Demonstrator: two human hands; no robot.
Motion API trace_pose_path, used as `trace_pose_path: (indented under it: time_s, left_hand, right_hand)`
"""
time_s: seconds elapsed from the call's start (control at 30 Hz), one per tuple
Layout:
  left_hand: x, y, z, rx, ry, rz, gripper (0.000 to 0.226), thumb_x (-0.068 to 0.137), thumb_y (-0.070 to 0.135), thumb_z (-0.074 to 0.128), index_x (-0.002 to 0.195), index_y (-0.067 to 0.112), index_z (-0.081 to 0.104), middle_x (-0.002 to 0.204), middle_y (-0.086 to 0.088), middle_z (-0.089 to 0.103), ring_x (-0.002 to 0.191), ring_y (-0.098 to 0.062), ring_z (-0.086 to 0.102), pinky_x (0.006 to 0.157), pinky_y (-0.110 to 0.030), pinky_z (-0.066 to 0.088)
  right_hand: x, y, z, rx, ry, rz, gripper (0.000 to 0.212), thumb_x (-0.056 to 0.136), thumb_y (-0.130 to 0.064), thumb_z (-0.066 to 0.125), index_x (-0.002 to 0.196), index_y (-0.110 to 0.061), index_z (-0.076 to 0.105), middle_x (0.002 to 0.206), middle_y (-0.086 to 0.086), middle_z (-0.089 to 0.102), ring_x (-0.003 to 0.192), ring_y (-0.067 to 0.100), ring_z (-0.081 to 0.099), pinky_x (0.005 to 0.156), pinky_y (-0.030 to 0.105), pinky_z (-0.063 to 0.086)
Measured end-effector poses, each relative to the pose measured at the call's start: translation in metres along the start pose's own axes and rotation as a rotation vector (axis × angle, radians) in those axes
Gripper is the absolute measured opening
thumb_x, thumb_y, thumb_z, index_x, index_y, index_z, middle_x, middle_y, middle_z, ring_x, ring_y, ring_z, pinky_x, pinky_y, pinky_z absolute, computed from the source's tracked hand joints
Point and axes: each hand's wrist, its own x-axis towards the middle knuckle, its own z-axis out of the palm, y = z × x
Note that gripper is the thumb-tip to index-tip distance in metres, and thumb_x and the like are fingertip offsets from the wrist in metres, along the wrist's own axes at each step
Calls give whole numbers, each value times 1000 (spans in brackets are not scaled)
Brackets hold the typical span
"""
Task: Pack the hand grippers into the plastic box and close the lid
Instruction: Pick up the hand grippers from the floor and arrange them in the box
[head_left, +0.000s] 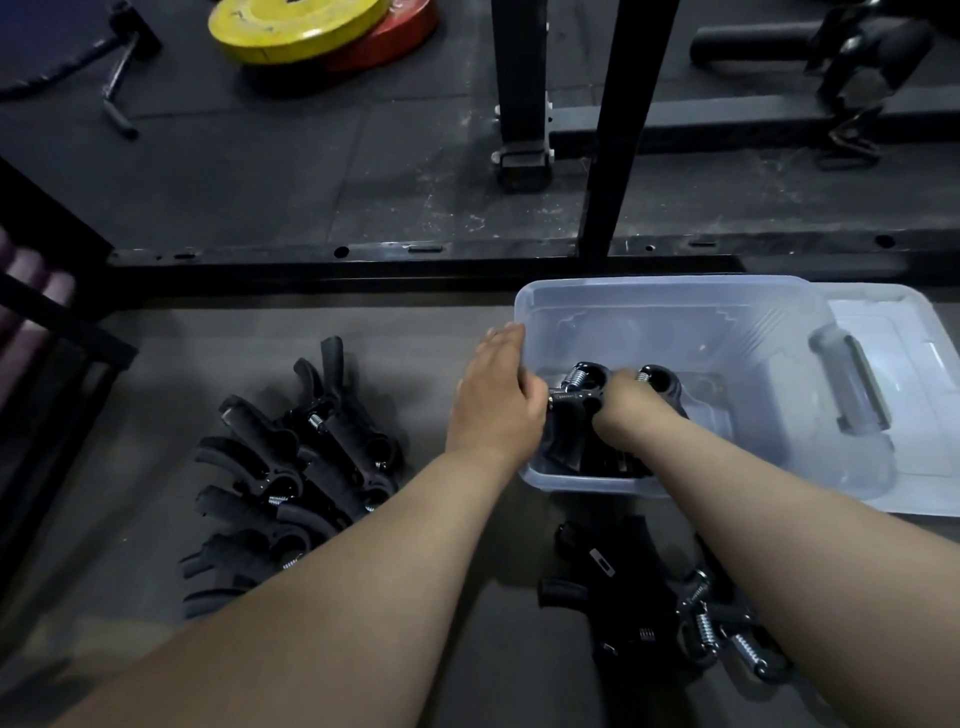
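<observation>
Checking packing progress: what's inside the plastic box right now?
In the plastic box, a few black hand grippers lie at the near-left corner, held by the left hand and right hand. The hands and forearm hide their number.

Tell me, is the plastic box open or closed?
Open: the box has no cover, and its lid lies flat underneath it.

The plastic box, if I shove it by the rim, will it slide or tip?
The box would probably slide: it looks thin, wide and low. The few grippers inside add little weight. Its lid lies partly underneath, so it may skid.
</observation>
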Motion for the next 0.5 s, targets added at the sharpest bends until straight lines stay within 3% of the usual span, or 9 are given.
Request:
trace_pose_path:
  time_s: [0.23,0.4,0.5]
  left_hand:
    - [-2,1,-1,-2,1,4,55,93,15,46,148,15,37,154,1,38,146,-14,24,120,-28,18]
    - [-1,1,0,-9,7,6,55,93,15,47,148,14,37,153,0,39,146,-14,25,120,-26,18]
    - [-1,1,0,-11,3,2,56,94,15,47,148,15,37,154,1,38,146,-13,24,119,-25,16]
  right_hand:
    - [3,-2,2,59,-12,-6,62,91,-16,57,139,11,29,122,24,60,113,37,58,79,31,44]
    - [4,3,0,98,16,-54,29,90,-18,58,113,-1,57,95,17,65,97,35,63,69,29,41]
    - [5,4,1,97,36,-67,28,90,-19,60,111,-1,57,101,20,67,99,35,63,69,29,40]
